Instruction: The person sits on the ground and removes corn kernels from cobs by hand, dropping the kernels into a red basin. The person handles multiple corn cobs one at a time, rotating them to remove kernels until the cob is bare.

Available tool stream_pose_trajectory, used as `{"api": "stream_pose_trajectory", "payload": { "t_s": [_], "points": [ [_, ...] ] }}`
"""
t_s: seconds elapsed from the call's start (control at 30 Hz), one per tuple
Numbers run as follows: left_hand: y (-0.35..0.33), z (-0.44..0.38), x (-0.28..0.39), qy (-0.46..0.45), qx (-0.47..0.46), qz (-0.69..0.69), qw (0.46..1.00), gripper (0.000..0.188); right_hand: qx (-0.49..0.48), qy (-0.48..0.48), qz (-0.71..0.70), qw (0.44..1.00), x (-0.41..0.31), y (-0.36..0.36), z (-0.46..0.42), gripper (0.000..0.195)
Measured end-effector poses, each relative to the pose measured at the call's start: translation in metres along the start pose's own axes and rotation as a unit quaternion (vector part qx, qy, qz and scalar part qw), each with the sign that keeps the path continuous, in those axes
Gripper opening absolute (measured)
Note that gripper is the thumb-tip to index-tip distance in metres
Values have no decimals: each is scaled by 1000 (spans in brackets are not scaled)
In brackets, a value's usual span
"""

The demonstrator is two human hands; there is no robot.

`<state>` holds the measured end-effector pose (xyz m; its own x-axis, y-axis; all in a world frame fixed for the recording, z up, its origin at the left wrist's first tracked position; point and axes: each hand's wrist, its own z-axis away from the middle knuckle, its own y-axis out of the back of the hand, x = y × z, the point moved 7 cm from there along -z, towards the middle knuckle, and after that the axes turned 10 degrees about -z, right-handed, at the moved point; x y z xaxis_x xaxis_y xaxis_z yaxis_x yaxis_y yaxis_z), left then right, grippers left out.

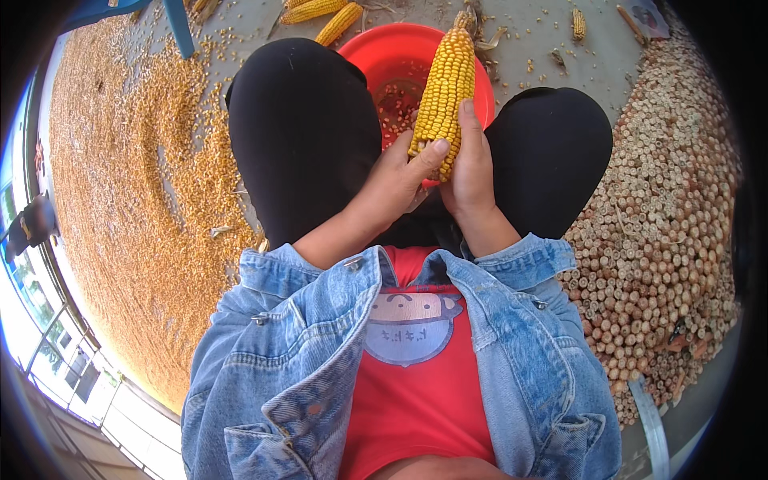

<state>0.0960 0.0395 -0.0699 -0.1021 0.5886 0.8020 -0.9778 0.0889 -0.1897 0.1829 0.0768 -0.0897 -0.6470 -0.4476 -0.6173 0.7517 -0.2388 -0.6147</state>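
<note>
Both of my hands are closed around the lower part of a yellow ear of corn [447, 84], whose tapered end points away from me. My left hand [401, 174] holds it from the left, its thumb lying across the kernels near the bottom. From the right side my right hand [474, 162] grips the same ear with the thumb pointing up along it. Some kernels are gone beside the left thumb. Beneath the ear, between my knees, stands a red plastic basin [390, 37] with loose kernels [396, 108] on its bottom.
Loose corn kernels [138, 198] spread widely over the floor at left. At right lies a large pile of bare corn cobs [660, 210]. Several ears [339, 24] lie beyond the basin, a small one [578, 24] farther right. A blue plastic leg [177, 27] stands upper left.
</note>
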Motion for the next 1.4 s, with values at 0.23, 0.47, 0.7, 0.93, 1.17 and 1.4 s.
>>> {"api": "stream_pose_trajectory", "payload": {
  "t_s": [0.23, 0.47, 0.7, 0.93, 1.17, 1.4],
  "points": [
    [4, 3, -1, -14, -5, -51, 999, 42, -1, -35, -49, 998, 0, -2, 1, 40],
    [2, -6, -9, -4, 1, 56, 998, 42, -4, -3, -32, 999, -4, -4, 2, 43],
    [4, -3, -12, 41, -28, 42, 998, 37, 2, 4, -41, 999, -4, -5, 2, 40],
    [3, -3, -8, 29, -31, 3, 999, 46, 15, 13, -22, 1000, -7, -5, 4, 38],
    [3, -5, -1, -37, 1, -79, 996, 50, -4, 8, -23, 1000, -7, -5, 4, 37],
    [5, 3, 0, -12, 1, -51, 999, 47, -10, -9, -68, 998, -8, -6, 4, 36]
  ]
}}
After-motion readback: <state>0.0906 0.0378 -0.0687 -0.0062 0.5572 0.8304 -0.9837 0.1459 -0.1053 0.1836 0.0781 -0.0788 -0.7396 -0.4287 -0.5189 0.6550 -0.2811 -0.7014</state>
